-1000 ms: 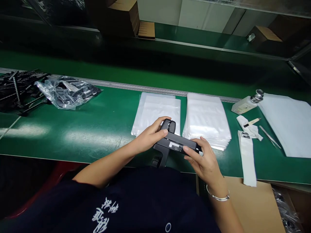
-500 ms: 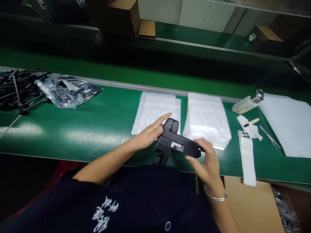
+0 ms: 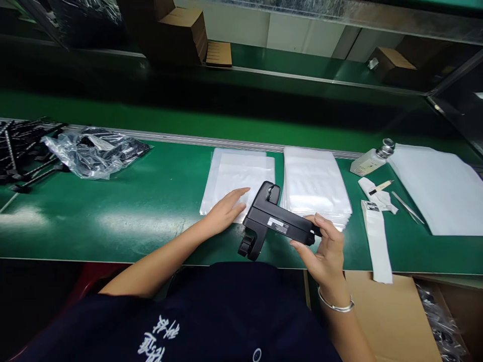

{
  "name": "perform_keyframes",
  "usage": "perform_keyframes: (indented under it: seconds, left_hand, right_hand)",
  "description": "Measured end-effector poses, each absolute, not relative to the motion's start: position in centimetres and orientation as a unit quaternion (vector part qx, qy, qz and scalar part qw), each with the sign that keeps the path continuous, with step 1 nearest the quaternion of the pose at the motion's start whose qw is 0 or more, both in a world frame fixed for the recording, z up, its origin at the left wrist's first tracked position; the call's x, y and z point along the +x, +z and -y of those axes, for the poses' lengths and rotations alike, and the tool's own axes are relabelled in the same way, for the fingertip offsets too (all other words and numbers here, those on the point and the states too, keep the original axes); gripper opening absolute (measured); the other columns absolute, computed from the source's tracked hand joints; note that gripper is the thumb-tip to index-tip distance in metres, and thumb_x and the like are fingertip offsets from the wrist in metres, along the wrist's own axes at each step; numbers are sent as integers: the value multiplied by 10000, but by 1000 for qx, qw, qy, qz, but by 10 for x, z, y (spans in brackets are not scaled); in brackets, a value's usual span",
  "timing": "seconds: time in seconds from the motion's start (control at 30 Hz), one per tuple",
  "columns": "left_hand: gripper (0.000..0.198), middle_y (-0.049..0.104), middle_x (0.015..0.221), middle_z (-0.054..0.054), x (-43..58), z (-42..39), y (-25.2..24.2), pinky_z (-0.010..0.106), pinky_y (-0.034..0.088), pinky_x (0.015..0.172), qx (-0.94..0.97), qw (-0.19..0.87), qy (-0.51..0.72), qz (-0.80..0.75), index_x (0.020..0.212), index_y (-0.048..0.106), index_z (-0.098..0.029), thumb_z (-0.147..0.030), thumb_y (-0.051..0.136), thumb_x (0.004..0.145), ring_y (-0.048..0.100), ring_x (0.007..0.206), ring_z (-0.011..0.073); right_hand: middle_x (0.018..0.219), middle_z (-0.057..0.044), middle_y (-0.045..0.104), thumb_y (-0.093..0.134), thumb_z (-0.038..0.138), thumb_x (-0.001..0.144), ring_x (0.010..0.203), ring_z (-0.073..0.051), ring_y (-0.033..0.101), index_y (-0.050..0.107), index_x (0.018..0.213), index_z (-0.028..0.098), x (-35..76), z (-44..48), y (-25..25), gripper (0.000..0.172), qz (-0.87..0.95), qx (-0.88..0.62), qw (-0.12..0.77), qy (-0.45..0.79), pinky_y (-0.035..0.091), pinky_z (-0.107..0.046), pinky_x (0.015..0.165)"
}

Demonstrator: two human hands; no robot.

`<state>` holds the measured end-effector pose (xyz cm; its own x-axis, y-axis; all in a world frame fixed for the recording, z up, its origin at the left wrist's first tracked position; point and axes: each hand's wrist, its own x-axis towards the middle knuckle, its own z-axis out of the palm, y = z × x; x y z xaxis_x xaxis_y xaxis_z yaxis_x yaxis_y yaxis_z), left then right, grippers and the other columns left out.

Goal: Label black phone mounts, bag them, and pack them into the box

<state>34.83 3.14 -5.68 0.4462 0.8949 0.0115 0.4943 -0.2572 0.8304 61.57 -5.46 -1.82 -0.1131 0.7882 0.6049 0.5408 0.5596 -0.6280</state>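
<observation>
Letting go of the black device, the left hand is flattening open-fingered onto the left bag stack, while the right hand is pinching the device unbagged above the table's edge.

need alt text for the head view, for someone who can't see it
The right hand grips one end of a black plastic part above a green bench, while the open left hand rests on a stack of clear bags. A second bag stack lies to the right.
</observation>
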Motion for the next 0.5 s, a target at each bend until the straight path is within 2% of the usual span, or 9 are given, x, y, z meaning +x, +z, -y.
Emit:
perform_keyframes:
  seconds: [0.07,0.13,0.2,0.27,0.33,0.4,0.43,0.5]
  left_hand:
    - [699,617,1266,165,348,-28,-37,398,497,911,673,537,304,-407,1471,360,-177,-639,276,953,619,1098,271]
    - [799,661,1147,150,351,-23,-20,353,505,830,624,623,307,-357,1490,303,-170,-697,396,897,646,1003,262]
    - [882,659,1145,136,353,-19,-10,339,496,841,604,651,304,-346,1498,272,-179,-672,569,830,635,1034,270]
    - [889,651,1171,133,355,-18,-8,338,493,862,595,649,309,-360,1487,299,-178,-642,629,804,624,1061,276]
    - [771,664,1149,132,354,-20,-13,350,505,850,600,639,295,-382,1452,379,-164,-660,497,873,634,1037,273]
    - [657,687,1098,122,351,-25,-25,375,523,834,629,604,256,-417,1426,431,-161,-606,341,950,657,981,260]
    - [602,692,1098,117,350,-27,-33,395,526,851,660,567,228,-438,1421,443,-169,-548,320,970,662,981,258]
    - [507,666,1209,128,346,-29,-52,459,491,960,745,442,165,-472,1402,477,-181,-423,411,962,630,1106,283]
  right_hand:
    - [1129,-74,599,719,211,855,1013,-273,624,371,1390,318,613,54,-18,647,747,-443,480,122,450,-614,1010]
    - [1103,-65,612,720,188,850,1010,-271,623,373,1401,322,610,53,-17,665,761,-432,470,115,444,-605,1014]
    - [1090,-59,622,717,188,853,1009,-273,624,379,1402,329,607,54,-16,660,770,-424,464,112,454,-591,1003]
    - [1116,-72,623,719,222,856,1013,-278,625,396,1392,323,605,55,-15,634,762,-438,461,122,501,-549,947]
    - [1123,-87,628,706,278,869,1002,-278,629,416,1374,301,604,56,-14,583,724,-489,457,166,542,-487,861]
    - [1072,-83,649,660,338,900,952,-262,640,426,1352,282,606,56,-14,513,659,-547,455,243,552,-435,789]
    - [1037,-73,659,635,360,913,928,-252,643,429,1339,278,607,56,-14,480,626,-566,456,283,550,-419,771]
    - [1001,-57,669,611,384,923,902,-237,643,435,1316,277,610,55,-14,443,582,-579,463,334,544,-397,755]
